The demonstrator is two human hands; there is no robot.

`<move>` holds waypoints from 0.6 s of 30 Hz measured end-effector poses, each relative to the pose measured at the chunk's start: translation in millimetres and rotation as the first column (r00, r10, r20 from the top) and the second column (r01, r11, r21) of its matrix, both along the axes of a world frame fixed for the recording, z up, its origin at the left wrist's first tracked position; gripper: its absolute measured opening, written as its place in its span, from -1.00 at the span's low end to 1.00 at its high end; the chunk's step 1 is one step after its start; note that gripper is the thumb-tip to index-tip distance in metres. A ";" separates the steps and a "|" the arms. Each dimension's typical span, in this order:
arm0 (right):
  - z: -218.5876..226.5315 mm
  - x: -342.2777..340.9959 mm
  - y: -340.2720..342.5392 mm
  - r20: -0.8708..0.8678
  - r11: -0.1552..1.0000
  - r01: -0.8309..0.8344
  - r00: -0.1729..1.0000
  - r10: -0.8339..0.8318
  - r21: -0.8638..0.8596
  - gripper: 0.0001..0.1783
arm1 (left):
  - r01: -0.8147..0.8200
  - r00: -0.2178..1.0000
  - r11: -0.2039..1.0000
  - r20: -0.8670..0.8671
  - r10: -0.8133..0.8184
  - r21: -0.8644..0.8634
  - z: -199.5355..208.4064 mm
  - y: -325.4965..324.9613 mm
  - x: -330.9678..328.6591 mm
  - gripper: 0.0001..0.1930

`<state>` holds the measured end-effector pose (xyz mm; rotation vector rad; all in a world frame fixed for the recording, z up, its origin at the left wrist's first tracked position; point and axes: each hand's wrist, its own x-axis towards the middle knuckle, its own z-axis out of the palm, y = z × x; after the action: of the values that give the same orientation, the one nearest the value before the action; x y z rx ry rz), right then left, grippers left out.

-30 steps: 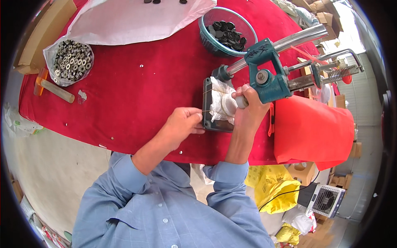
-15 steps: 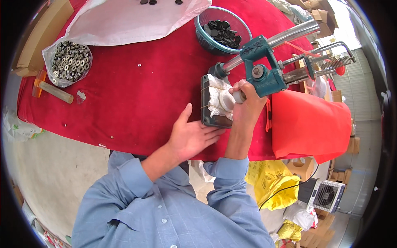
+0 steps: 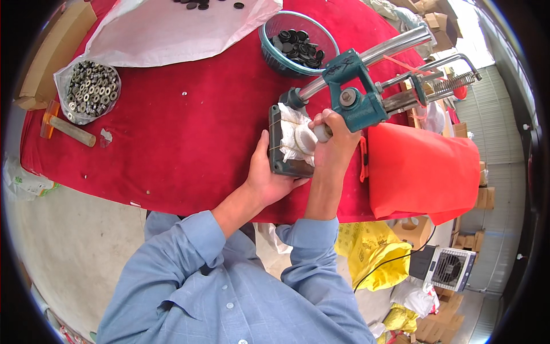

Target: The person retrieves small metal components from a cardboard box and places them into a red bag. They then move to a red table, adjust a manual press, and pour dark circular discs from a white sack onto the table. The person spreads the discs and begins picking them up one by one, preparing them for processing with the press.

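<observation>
A green hand press with steel rods (image 3: 361, 97) stands at the right of the red-covered table. A crumpled white cloth or paper pad (image 3: 291, 129) is tied with bands over its dark base (image 3: 276, 146). My left hand (image 3: 268, 178) is around the base's near left corner, thumb along the side, fingers partly hidden at the near edge. My right hand (image 3: 337, 137) is closed just beneath the press head, around a pale rounded piece (image 3: 323, 133) whose end shows beside the thumb. A white round form (image 3: 306, 139) sits on the pad, next to that hand.
A bowl of black discs (image 3: 297, 49) stands behind the press. At left are a bag of metal rings (image 3: 91, 92), a wooden-handled hammer (image 3: 71, 131) and a cardboard box (image 3: 54, 54). A red cloth-covered block (image 3: 424, 169) and red cutter (image 3: 363, 160) lie right.
My left hand has moved up and forward, from open beside the base to round its near left corner. The right hand stays at the press. The whole view has shifted slightly left.
</observation>
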<state>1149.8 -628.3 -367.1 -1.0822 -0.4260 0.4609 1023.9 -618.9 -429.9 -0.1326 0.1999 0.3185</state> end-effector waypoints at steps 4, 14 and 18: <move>-0.6 -2.1 0.9 -0.003 1.000 0.005 1.000 -0.005 0.001 -0.81 | -0.091 0.985 0.994 0.144 0.100 -0.065 -5.1 17.2 -13.2 -0.05; -5.7 0.5 -1.6 0.052 1.000 -0.010 0.999 0.011 -0.011 -0.81 | -0.090 0.993 0.974 -0.056 0.103 0.206 0.2 35.6 -19.0 -0.03; -3.1 -1.3 -0.5 0.020 1.000 -0.020 1.000 0.020 0.004 -0.81 | -0.078 0.983 0.933 -0.128 0.130 0.350 3.9 37.6 -24.7 -0.02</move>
<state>1148.5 -628.8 -370.2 -1.0801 -0.4556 0.4668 999.2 -581.3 -426.0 0.2295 0.2828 0.4659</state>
